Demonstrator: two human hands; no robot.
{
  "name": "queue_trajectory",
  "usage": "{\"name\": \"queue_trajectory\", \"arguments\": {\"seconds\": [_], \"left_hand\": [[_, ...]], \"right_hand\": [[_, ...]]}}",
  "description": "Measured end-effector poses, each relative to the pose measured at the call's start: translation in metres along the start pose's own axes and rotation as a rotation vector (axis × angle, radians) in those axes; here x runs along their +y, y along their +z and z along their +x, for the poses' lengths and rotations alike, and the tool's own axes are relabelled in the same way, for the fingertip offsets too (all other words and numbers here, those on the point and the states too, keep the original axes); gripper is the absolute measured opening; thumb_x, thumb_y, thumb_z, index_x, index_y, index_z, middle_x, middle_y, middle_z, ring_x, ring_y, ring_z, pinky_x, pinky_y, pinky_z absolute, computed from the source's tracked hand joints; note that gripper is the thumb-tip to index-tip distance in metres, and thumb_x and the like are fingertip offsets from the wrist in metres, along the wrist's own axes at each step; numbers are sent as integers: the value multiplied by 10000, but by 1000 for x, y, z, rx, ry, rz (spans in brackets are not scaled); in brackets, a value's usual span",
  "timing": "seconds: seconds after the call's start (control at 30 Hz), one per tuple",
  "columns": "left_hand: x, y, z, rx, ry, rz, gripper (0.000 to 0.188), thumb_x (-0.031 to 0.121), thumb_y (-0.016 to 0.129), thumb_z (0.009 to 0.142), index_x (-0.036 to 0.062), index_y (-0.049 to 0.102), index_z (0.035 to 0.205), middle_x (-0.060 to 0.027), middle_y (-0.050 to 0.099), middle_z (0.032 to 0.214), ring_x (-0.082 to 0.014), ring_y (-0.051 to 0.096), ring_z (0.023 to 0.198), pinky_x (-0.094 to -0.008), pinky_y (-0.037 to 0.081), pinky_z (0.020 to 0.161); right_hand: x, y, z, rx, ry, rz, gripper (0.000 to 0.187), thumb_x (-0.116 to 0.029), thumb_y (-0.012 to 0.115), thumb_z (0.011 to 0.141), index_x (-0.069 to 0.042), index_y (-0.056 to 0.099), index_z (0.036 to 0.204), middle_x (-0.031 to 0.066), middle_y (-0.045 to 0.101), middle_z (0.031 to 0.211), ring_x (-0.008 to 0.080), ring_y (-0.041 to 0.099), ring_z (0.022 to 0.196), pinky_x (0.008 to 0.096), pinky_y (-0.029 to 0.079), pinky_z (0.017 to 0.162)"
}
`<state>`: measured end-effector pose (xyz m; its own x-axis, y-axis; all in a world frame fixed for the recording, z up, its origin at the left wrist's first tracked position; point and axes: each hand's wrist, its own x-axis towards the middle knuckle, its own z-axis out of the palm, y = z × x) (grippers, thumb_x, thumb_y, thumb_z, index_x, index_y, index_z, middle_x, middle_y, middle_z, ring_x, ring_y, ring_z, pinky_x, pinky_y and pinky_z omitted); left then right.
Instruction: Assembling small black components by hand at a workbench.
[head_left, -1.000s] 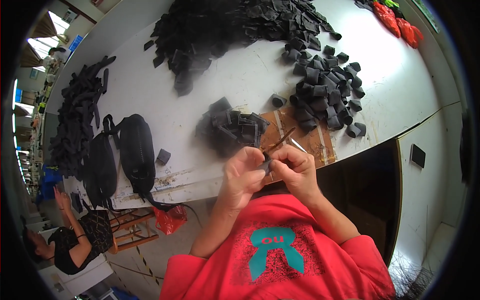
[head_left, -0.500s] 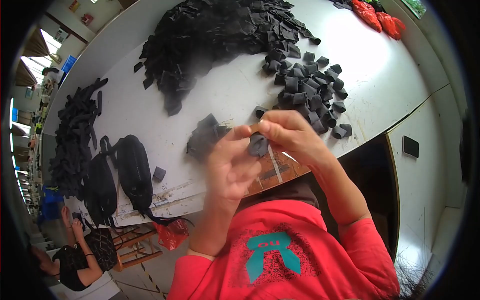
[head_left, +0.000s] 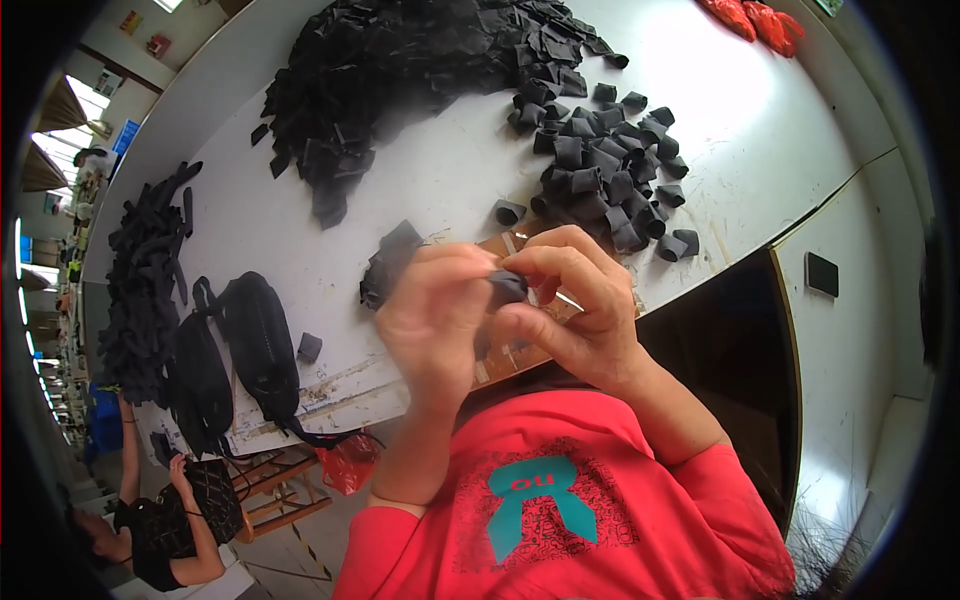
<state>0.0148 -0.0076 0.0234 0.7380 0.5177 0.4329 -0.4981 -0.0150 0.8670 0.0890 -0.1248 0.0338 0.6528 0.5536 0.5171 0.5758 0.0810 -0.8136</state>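
Between my hands, above the near edge of the table, is a small curled piece of black fabric [head_left: 508,287]. My left hand [head_left: 432,318], blurred by motion, is closed on its left side. From the other side my right hand [head_left: 585,310] grips it with bent fingers, thumb below and index finger at the top. Partly hidden behind my left hand lies a small stack of dark fabric pieces [head_left: 391,262]. A brown board [head_left: 497,372] shows beneath my hands. Just beyond them sits a single rolled black piece [head_left: 509,212].
A big heap of flat black pieces [head_left: 400,70] covers the far table; rolled loops [head_left: 610,165] are piled right of it. Black strips [head_left: 143,290] and two black pouches [head_left: 262,345] lie left. A phone [head_left: 821,274] rests far right. A co-worker [head_left: 150,530] sits lower left.
My right fingers have moved from a pinch above the fabric piece to around its right side. My left hand has turned over it. The co-worker's arm has stretched outward.
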Motion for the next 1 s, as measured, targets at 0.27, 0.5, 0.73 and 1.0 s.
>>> {"name": "queue_trajectory", "arguments": {"seconds": [0.27,0.5,0.73,1.0], "left_hand": [[-1,-3,-9,186,-202,-384,80,45,508,856,3,557,904,-87,553,873,-167,493,831,-303,396,821],[-13,-15,-19,145,-123,14,89,1,525,821,-6,576,893,-67,577,899,-111,517,821,-223,401,750],[-77,-39,18,-86,-367,927,242,114,615,762,-14,579,964,-101,587,761,-128,552,666,-237,456,616],[-134,-55,17,-357,-391,1402,173,140,632,727,-22,583,763,-184,594,817,-359,568,735,-399,456,659]], "right_hand": [[6,3,1,35,-93,-144,209,10,678,637,-17,572,816,88,521,731,225,539,614,300,435,497],[18,2,-4,19,-155,-160,152,24,658,648,-5,557,757,91,506,687,226,506,600,310,403,489],[56,-44,26,373,660,354,292,-268,542,852,11,602,911,23,569,723,43,460,575,169,388,520],[57,-14,-50,14,785,315,203,-157,533,853,33,592,890,32,581,670,62,516,587,205,407,502]]}}
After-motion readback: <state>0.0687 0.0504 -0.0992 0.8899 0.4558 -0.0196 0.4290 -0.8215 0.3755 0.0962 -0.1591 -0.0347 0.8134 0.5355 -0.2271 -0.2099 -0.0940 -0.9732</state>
